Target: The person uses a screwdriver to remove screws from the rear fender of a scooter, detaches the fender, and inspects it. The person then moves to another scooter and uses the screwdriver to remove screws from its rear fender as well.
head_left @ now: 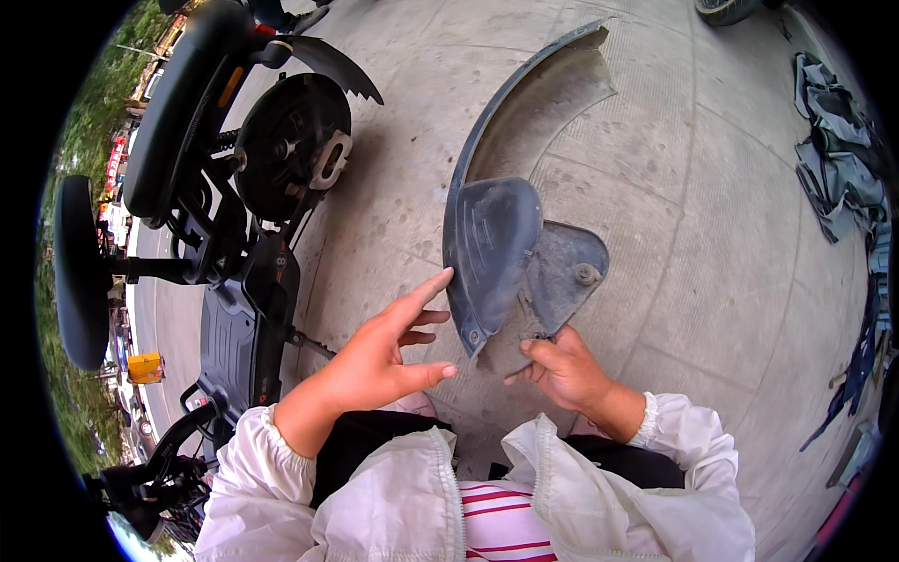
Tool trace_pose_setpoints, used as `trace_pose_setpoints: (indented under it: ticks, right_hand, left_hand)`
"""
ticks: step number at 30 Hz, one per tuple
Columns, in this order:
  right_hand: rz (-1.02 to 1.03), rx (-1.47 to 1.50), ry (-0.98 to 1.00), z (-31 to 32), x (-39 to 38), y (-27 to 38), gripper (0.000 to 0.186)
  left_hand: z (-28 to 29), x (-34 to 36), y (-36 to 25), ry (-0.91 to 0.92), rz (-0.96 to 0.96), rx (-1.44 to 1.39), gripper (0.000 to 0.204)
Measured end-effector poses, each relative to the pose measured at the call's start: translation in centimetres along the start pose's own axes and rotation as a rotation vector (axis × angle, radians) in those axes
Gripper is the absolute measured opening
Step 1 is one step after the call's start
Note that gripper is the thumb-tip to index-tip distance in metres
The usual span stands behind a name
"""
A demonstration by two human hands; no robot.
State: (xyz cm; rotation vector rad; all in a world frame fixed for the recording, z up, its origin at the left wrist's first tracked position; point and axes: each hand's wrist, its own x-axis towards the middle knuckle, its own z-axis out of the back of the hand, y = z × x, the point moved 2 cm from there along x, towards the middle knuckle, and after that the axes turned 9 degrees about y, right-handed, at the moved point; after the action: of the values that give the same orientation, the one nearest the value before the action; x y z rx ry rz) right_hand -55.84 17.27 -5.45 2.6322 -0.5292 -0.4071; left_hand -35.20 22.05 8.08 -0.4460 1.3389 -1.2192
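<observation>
A long, curved dark grey mudguard [496, 229], dusty on its hollow inner side, stands before me with its arc reaching away and to the right. Two rounded side flaps are at its near end, and the right flap [571, 267] carries a round bolt or boss. My right hand [562, 370] pinches the near lower edge between thumb and fingers. With fingers spread, my left hand [384, 351] is at the mudguard's left side, its index fingertip at or just touching the outer edge. Nothing lies in the left palm.
On the left stands a black electric scooter [234, 318] with its seat, footboard and rear wheel [292, 140] showing. Grey cloth [838, 150] lies at the right on the paved floor [665, 244]. Part of another tyre [726, 9] shows at the top right. A yellow box [145, 368] is beyond the scooter.
</observation>
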Motion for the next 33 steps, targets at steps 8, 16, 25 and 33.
trace_pose_setpoints:
  ticks: [8, 16, 25, 33]
  right_hand:
    - [-0.008, -0.033, 0.007, 0.05, -0.03, 0.19, 0.048]
    - [-0.007, -0.094, -0.015, 0.14, 0.01, 0.09, 0.049]
    - [0.023, -0.144, -0.014, 0.05, 0.14, 0.00, 0.050]
    - [0.019, -0.217, -0.005, 0.24, 0.12, 0.00, 0.050]
  left_hand:
    - [-0.05, 0.18, 0.07, 0.001, 0.010, -0.011, 0.092]
    - [-0.10, 0.28, 0.33, 0.004, 0.023, -0.029, 0.094]
    - [-0.04, 0.18, 0.54, 0.014, 0.035, -0.048, 0.092]
    - [0.05, 0.10, 0.39, 0.030, 0.060, -0.102, 0.087]
